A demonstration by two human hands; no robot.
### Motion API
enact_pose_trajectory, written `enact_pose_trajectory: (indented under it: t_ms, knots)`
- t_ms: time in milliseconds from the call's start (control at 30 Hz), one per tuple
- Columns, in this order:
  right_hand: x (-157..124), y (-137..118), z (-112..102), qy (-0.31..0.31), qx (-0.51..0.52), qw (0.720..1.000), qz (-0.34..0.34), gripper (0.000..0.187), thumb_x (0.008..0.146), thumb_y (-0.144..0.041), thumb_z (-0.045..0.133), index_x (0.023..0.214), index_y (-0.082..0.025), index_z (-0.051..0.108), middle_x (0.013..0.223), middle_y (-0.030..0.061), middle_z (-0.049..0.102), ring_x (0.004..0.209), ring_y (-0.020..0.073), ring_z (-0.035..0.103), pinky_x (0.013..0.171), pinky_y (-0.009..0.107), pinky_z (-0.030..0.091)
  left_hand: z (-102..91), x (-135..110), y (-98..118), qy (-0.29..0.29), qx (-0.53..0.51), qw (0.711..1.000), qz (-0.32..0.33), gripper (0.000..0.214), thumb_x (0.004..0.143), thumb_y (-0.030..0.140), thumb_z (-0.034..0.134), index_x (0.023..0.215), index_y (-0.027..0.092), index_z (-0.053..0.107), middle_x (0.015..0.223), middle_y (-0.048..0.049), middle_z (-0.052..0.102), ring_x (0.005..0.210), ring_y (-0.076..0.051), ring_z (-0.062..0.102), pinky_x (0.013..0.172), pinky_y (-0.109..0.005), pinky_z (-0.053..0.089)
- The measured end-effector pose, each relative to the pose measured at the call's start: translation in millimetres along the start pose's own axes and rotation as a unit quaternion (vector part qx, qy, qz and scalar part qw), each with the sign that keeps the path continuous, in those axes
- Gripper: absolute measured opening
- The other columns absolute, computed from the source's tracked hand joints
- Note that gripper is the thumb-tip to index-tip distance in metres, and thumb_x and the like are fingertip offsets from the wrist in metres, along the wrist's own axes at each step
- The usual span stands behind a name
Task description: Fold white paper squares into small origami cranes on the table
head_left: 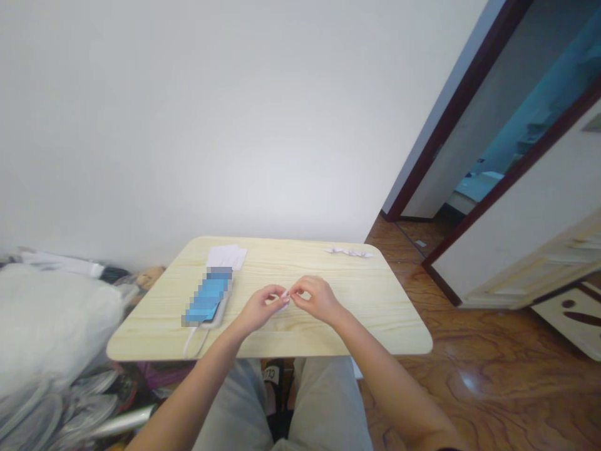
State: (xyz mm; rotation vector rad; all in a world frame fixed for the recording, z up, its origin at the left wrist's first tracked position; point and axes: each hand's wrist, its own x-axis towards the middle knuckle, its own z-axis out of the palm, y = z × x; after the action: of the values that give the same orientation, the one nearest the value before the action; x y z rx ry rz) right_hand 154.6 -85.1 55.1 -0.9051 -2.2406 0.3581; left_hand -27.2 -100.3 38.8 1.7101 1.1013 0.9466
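Note:
My left hand and my right hand meet over the middle of a light wooden table. Both pinch a small white piece of paper between their fingertips, just above the tabletop. A phone with a blurred blue screen lies left of my left hand, a white cable running off the table's front edge. A stack of white paper sheets lies behind the phone. Small white folded paper pieces lie at the far right of the table.
A plain white wall stands behind the table. White bags and plastic clutter fill the floor at left. Glossy wooden floor extends right toward an open doorway. My knees in grey trousers are under the table's front edge.

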Motion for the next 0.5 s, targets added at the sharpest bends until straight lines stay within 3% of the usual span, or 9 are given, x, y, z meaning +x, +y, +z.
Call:
enact_pose_trajectory:
  t_ms: [233,500]
  knots:
    - [-1,-3,5,0.044,-0.033,0.998,-0.009,0.005,0.075,-0.022,0.057,0.076,-0.02,0.062,0.075,0.0016,0.062,0.074,0.0138,0.056,0.071,0.027,0.037,5.7,0,3,0.049,-0.013,0.999,-0.003,0.022,0.071,0.038,0.058,0.071,0.016,0.062,0.069,-0.0024,0.061,0.07,-0.016,0.054,0.065,-0.026,0.041]
    - [-4,-5,9,0.103,-0.048,0.993,-0.042,0.01,0.078,-0.024,0.055,0.079,-0.024,0.066,0.079,0.0021,0.063,0.077,0.0137,0.056,0.073,0.029,0.038,14.8,-2,0,0.079,-0.148,0.984,-0.058,0.026,0.066,0.04,0.062,0.069,0.014,0.061,0.061,0.0006,0.057,0.059,-0.012,0.048,0.057,-0.024,0.037]
